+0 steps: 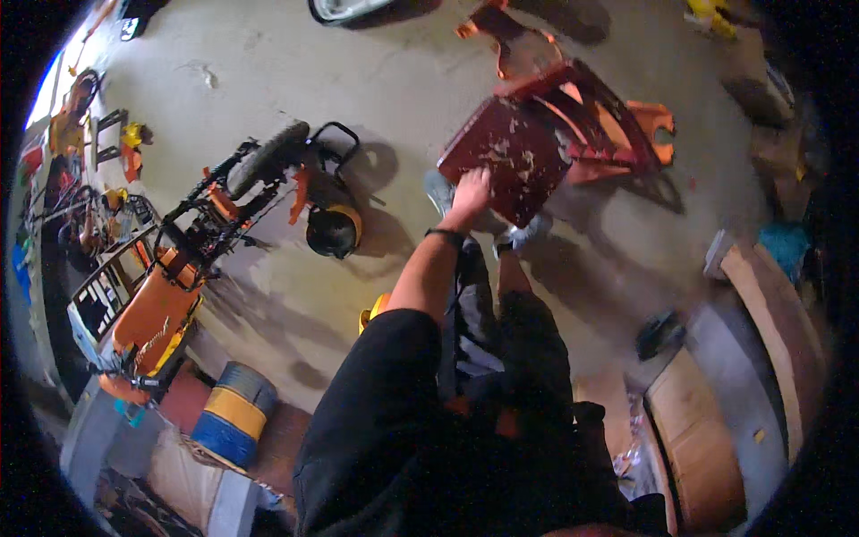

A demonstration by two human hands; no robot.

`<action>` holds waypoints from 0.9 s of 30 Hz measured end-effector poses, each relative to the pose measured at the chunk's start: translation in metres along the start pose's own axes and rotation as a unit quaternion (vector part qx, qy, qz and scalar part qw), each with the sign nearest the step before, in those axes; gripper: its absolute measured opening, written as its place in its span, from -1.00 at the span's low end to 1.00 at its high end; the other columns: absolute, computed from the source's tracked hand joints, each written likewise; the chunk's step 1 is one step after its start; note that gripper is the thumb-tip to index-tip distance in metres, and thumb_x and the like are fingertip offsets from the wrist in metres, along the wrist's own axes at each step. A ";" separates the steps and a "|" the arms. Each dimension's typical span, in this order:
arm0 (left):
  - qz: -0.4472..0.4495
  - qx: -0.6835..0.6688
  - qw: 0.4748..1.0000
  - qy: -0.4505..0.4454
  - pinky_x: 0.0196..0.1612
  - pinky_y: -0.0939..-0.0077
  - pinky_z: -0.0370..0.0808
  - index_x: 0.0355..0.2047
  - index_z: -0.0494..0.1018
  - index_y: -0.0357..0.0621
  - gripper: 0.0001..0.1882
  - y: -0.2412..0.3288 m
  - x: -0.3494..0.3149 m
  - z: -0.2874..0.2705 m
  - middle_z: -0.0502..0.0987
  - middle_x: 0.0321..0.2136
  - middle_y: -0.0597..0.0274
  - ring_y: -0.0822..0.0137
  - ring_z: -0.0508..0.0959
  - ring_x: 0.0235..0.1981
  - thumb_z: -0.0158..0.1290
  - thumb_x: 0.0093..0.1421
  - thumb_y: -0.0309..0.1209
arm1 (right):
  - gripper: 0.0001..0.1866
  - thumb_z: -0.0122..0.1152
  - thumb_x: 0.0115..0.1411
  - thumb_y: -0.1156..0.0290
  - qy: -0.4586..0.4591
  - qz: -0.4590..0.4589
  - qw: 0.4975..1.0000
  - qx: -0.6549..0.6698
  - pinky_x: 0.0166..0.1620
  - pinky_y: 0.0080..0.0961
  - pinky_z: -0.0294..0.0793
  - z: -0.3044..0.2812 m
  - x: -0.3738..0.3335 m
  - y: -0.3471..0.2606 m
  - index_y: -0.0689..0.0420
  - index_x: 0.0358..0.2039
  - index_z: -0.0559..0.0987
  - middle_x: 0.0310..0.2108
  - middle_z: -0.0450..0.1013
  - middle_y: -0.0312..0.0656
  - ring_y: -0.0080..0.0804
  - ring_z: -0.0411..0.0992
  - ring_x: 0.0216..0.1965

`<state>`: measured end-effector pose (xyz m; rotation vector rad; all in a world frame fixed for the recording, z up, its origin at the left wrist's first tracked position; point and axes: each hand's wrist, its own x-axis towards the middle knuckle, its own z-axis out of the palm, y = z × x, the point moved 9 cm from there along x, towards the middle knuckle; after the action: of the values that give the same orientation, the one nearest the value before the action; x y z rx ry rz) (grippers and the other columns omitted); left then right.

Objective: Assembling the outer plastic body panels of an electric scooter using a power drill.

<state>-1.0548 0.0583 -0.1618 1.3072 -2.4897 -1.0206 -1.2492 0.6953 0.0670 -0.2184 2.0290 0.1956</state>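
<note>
Handling a worn dark-red chair (517, 159), tilted over the floor (394, 80) before the feet; likely a steadying step. Left hand (472, 190): grip pinching its near edge. Right hand blurred, cannot tell. Any shift calls for a firm two-sided hold.

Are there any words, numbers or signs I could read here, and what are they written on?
No text here reads clearly enough to quote.
Orange panel at the left: yellow marks that may be lettering, too blurred to read.
Striped drum: grey, yellow and blue bands, no readable letters.
Red chair: pale patches that look like worn paint, no readable words.
</note>
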 end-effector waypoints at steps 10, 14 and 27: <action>-0.518 -0.461 0.718 0.059 -0.45 0.29 0.53 -0.38 0.48 -0.27 -0.86 -0.176 -0.346 -0.086 0.53 -0.56 0.10 0.25 0.57 -0.57 0.03 0.04 -0.50 | -0.79 0.18 0.08 0.29 -0.078 -0.207 0.973 -0.070 -0.34 -0.29 0.42 -0.083 0.058 -0.142 0.19 -0.39 0.55 -0.47 0.49 -0.22 -0.27 0.47 -0.42; -0.502 -0.270 0.805 0.167 -0.53 0.35 0.48 -0.42 0.48 -0.34 -0.68 -0.114 -0.433 -0.211 0.53 -0.62 0.08 0.27 0.53 -0.62 -0.10 0.22 -0.29 | -0.84 0.17 0.06 0.34 -0.113 -0.184 0.976 -0.012 -0.42 -0.35 0.41 -0.133 0.079 -0.136 0.18 -0.47 0.54 -0.50 0.48 -0.21 -0.33 0.45 -0.49; -0.815 -0.172 0.545 0.094 -0.39 0.21 0.54 -0.59 0.63 0.12 -0.84 0.084 -0.839 0.070 0.61 -0.54 0.25 0.19 0.61 -0.48 0.12 -0.08 -0.17 | -0.81 0.16 0.04 0.44 -0.097 -0.419 0.841 -0.327 -0.39 -0.40 0.49 -0.092 0.029 -0.451 0.29 -0.39 0.59 -0.51 0.53 -0.14 -0.35 0.48 -0.52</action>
<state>-0.6296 0.7749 -0.0178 3.0991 -0.1040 -1.1567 -1.2337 0.2346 0.0623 -1.4203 1.4290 0.3279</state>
